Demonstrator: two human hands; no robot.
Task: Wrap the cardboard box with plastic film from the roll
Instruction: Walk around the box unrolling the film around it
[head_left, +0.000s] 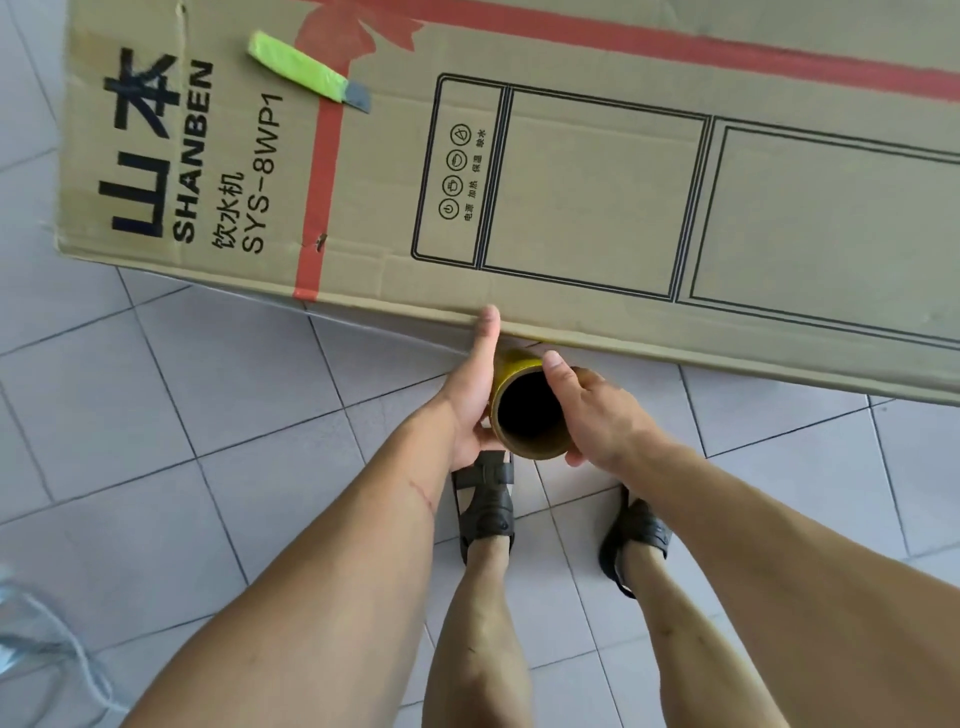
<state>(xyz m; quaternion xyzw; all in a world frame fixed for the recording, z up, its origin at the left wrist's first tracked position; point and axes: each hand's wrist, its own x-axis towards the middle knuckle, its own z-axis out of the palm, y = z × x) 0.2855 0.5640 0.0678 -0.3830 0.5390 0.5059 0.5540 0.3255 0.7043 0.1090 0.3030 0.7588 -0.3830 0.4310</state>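
My fingers of both hands, left hand (467, 410) and right hand (597, 415), curl around the roll (524, 415), just below the cardboard box (571, 208) edge, which looks not yet wrapped.

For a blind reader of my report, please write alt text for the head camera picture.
Seen from above, a person's left hand and right hand hold a roll of plastic film against the near edge of a large cardboard box lying on a tiled floor. A green utility knife lies on the box.
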